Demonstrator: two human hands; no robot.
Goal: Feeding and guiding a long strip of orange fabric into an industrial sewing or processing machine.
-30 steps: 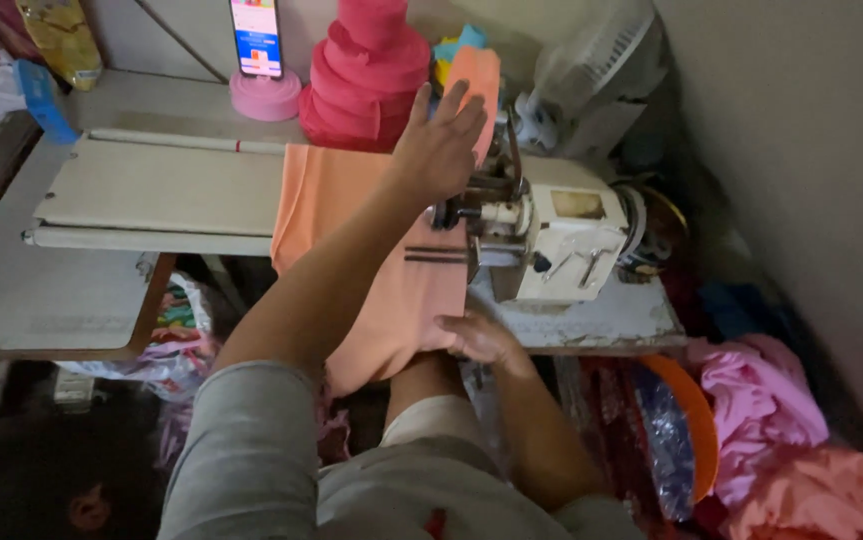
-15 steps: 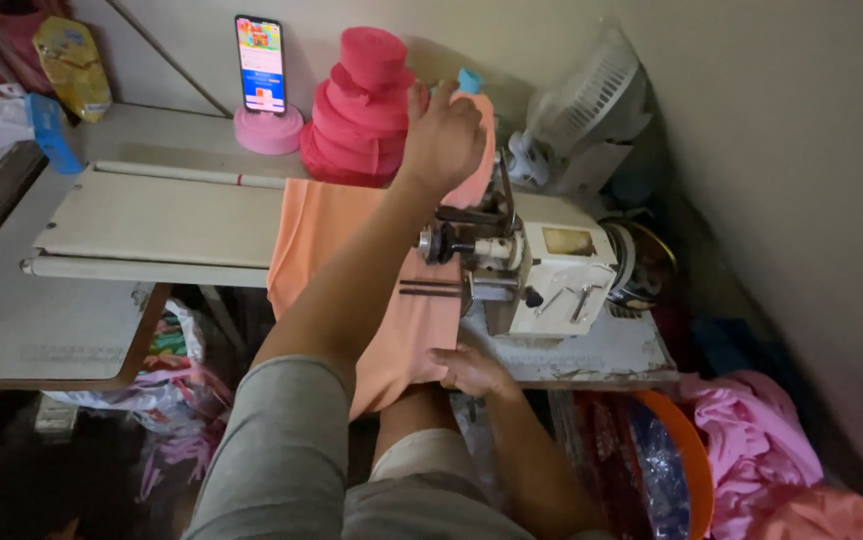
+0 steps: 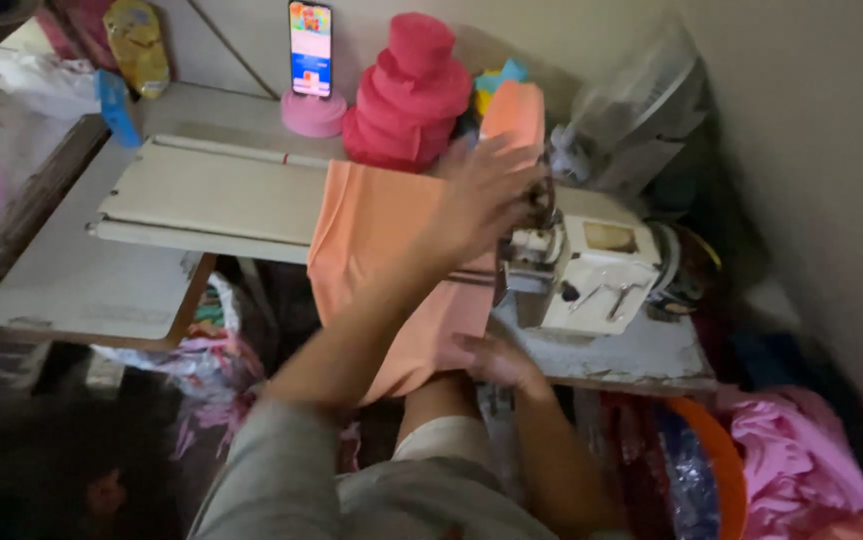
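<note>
An orange fabric (image 3: pixel 371 230) lies across the sewing table and hangs over its front edge. My left hand (image 3: pixel 481 195) reaches over it with fingers spread, blurred, right beside the head of the white sewing machine (image 3: pixel 591 275). A further strip of the orange fabric (image 3: pixel 513 112) stands up behind the machine, just above my fingertips. My right hand (image 3: pixel 496 362) rests low at the table's front edge and grips the hanging part of the fabric.
A stack of red-pink fabric rolls (image 3: pixel 406 95) and a phone (image 3: pixel 309 45) propped on a pink roll stand at the back. The beige table extension (image 3: pixel 211 195) spreads left. Pink cloth (image 3: pixel 796 470) and an orange tub (image 3: pixel 721 465) sit at lower right.
My left hand has come down from the upright orange strip toward the machine head. The right hand stays on the hanging fabric. The view has shifted slightly.
</note>
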